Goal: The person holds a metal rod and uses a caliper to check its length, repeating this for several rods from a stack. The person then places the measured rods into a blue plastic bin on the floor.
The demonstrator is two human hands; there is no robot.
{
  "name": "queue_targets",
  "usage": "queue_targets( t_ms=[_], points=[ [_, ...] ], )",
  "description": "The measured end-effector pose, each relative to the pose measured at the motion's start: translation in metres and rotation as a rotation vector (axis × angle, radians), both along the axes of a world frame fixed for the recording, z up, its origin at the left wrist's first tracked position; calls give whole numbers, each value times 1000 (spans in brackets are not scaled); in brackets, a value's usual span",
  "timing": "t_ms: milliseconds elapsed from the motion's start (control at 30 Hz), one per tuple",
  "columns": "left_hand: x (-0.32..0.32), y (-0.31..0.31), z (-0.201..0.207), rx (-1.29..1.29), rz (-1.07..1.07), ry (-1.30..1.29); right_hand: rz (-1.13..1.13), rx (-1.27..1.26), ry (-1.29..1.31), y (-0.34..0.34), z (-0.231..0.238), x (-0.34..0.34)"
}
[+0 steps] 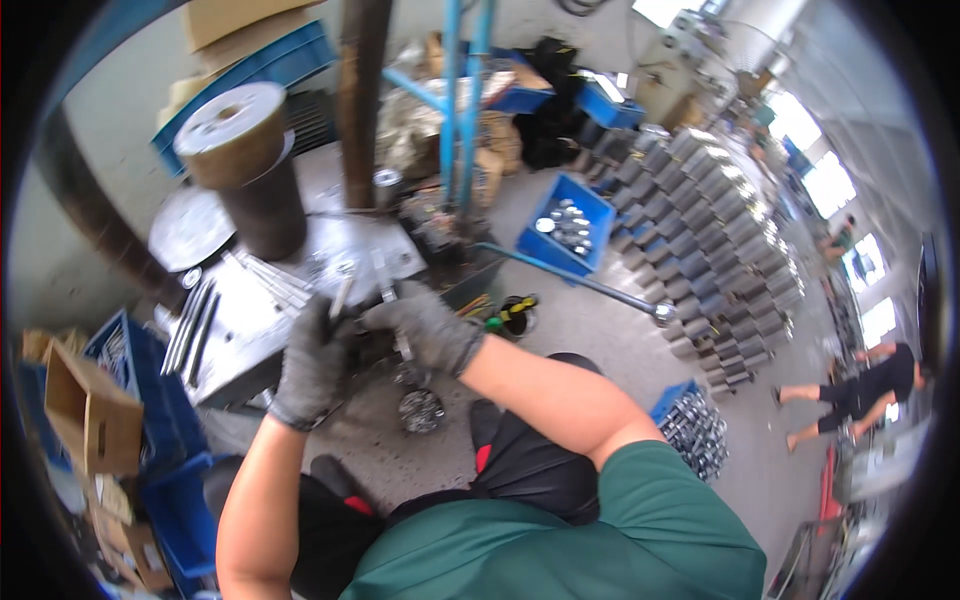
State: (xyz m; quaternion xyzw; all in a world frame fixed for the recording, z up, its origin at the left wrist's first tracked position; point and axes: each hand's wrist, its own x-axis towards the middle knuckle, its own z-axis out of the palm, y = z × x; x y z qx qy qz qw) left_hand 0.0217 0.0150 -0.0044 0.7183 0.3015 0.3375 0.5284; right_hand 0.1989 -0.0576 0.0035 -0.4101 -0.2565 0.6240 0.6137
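My left hand point(312, 365), in a grey work glove, is closed around a short shiny metal rod point(343, 288) whose upper end sticks out above the fingers. Close beside it, my right hand point(425, 325), gloved alike, has its fingers closed on another slim metal rod point(403, 343) that runs past the fingertips. Both hands are at the near edge of a steel worktable point(240, 335). On its top lie several dark rods point(190, 325) and several bright rods point(270, 280). Motion blur hides the exact finger contact.
A heavy press cylinder point(235, 140) stands over the table beside a brown column point(364, 100). A blue lever with a ball end point(663, 313) reaches right. Around are a blue bin of metal parts point(568, 225), stacked metal cylinders point(690, 240), a cardboard box point(92, 410) and another person point(870, 388).
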Motion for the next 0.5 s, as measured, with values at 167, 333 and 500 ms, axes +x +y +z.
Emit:
queue_targets(
  t_ms=[167,333,500],
  points=[
    [-2,9,-13,-126,-30,-37,-56,-41,-237,10,-1,-3],
    [-5,18,-28,0,-49,-118,-41,-66,-58,14,0,-1],
    [-6,22,-33,-63,-67,-142,-7,-67,-411,20,5,5]
  ],
)
